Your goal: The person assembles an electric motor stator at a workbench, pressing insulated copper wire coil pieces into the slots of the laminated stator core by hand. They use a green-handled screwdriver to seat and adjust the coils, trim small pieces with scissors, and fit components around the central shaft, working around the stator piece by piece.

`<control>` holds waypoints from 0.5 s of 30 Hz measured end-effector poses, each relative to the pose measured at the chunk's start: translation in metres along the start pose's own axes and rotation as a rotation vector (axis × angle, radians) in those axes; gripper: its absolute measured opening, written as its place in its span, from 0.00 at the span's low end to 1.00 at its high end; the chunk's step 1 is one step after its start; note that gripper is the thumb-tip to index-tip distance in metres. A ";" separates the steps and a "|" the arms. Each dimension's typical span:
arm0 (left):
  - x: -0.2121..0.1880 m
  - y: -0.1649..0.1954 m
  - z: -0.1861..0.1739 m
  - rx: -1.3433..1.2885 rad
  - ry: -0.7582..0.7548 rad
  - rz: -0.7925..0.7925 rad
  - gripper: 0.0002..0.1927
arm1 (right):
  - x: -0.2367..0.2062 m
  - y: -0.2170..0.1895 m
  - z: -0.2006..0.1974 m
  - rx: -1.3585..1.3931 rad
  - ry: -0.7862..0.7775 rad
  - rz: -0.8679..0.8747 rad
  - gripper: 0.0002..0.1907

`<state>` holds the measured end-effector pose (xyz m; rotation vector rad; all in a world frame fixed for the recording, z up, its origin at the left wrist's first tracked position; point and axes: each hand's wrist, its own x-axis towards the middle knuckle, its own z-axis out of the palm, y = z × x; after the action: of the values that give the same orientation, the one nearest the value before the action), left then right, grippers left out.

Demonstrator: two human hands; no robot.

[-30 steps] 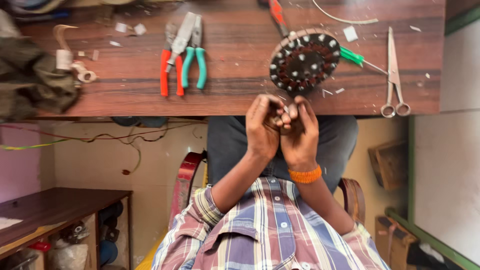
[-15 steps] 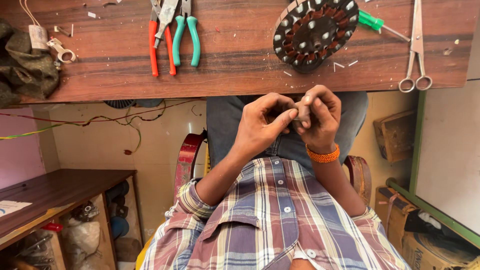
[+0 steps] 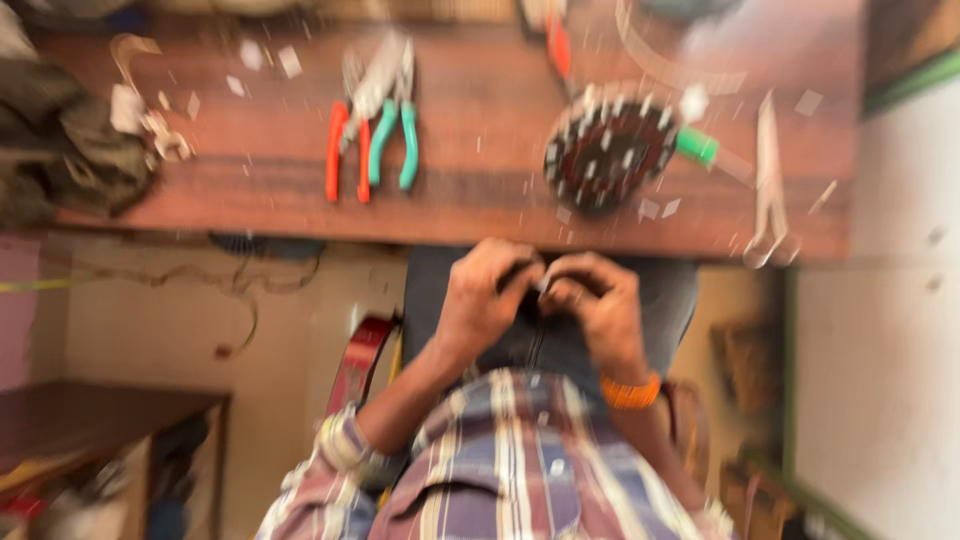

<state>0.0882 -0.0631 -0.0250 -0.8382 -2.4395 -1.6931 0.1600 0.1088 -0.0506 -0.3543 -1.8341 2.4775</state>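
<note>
Head cam is pretty motion-blurred, so take the fine detail with a grain of salt. Both hands are together over the lap, just below the near edge of the reddish-brown wooden workbench (image 3: 250,190). The left hand (image 3: 485,300) is curled in with its fingertips pinched toward the middle, and the right hand (image 3: 600,310), the one with the orange wristband (image 3: 630,390), is curled the same way facing it. Right where the fingertips meet there's a tiny pale bit (image 3: 541,288), so the small thing sits at about 3 o'clock from the left hand and 9 o'clock from the right, touching both. What it actually is, I can't tell; too small and smeared. Both hands are closed down to a pinch, not spread at all.

Up on the bench, at roughly 12 to 1 o'clock from the hands, sits the round dark stator-like disc with copper-coloured windings and pale tabs (image 3: 610,150). A green-handled tool (image 3: 697,146) pokes out at the disc's 3 o'clock, and metal scissors (image 3: 768,190) lie further right. Over at 11 o'clock from the hands are orange-handled pliers (image 3: 345,150) and teal-handled pliers (image 3: 395,135) side by side. A crumpled dark olive cloth (image 3: 60,160) sits at the bench's far left end.
</note>
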 end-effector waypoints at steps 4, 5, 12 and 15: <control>0.005 0.007 -0.004 0.070 -0.020 0.012 0.05 | 0.012 0.007 0.009 0.048 0.036 0.101 0.08; 0.007 0.008 -0.006 0.088 -0.040 0.010 0.05 | 0.016 0.009 0.009 0.061 0.035 0.117 0.07; 0.011 0.016 -0.018 -0.367 -0.367 -0.268 0.12 | 0.015 0.020 -0.011 0.656 -0.172 0.292 0.05; 0.007 0.025 -0.013 -0.310 -0.312 -0.246 0.10 | 0.013 0.021 -0.015 0.665 -0.210 0.302 0.05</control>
<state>0.0904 -0.0658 0.0041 -0.9275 -2.6057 -2.2268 0.1524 0.1191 -0.0766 -0.3591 -0.9390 3.2360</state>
